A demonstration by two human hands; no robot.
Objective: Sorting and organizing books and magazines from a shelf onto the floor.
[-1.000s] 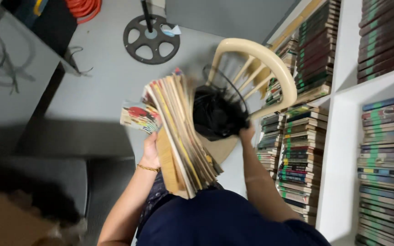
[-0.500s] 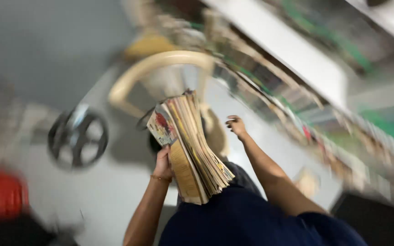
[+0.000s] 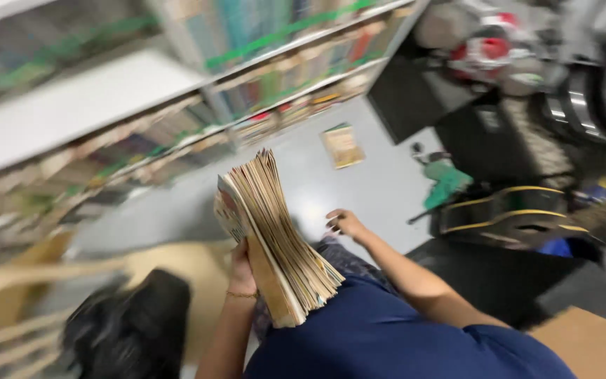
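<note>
bright, even indoor light — heavy motion blur at edges — centre sharper

The person is wearing a dark navy blue top [image 3: 401,337] of plain, smooth cloth with no print showing on it; it is covering the chest and running up over the right shoulder, where a short sleeve is ending above the elbow. Both forearms are showing bare below it. A thin gold chain bracelet [image 3: 241,295] is circling the left wrist. Below the top, a patterned fabric [image 3: 348,258] in dark blue with pale speckles is showing over the lap.
</note>
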